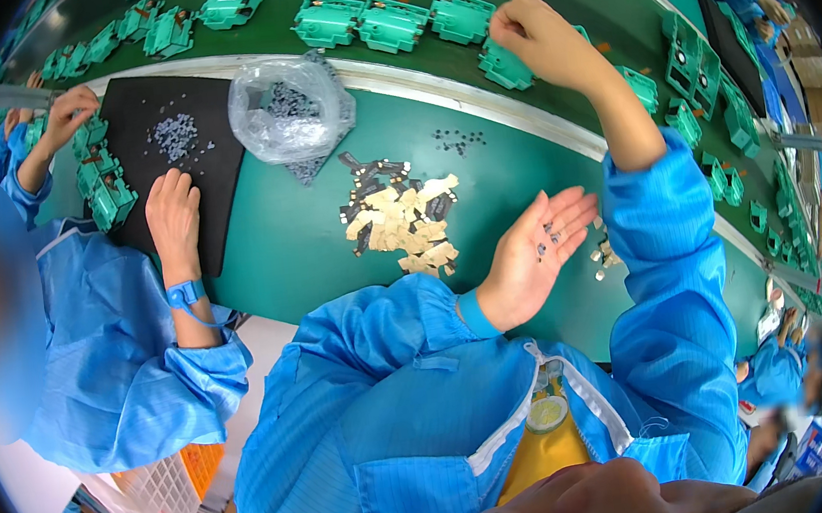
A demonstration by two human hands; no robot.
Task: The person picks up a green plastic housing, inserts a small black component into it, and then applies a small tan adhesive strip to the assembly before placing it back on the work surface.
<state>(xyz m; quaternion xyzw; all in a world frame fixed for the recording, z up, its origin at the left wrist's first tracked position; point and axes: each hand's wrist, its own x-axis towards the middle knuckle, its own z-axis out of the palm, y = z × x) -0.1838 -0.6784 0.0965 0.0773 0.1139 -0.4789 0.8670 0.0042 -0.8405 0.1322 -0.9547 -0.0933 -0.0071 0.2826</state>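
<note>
My left hand (519,280) lies palm up over the green table, its fingers stretched out flat. A few small dark grey parts (549,236) rest on that palm and fingers. My right hand (543,37) reaches over the conveyor, fingers curled and pinched at a green plastic housing (505,66); whatever is between the fingertips is hidden. In front of my left hand lies a pile of cream-coloured pieces (402,219) mixed with black strips. Beyond it, small dark parts (459,140) are scattered. Some cream pieces (606,254) sit partly behind my right sleeve.
More green housings (394,24) line the conveyor (278,38) beyond the metal rail (455,100). A clear plastic bag (290,109) of grey parts stands by the rail. At left, a co-worker's hand (173,216) rests by a black mat (214,192) with grey parts (175,138).
</note>
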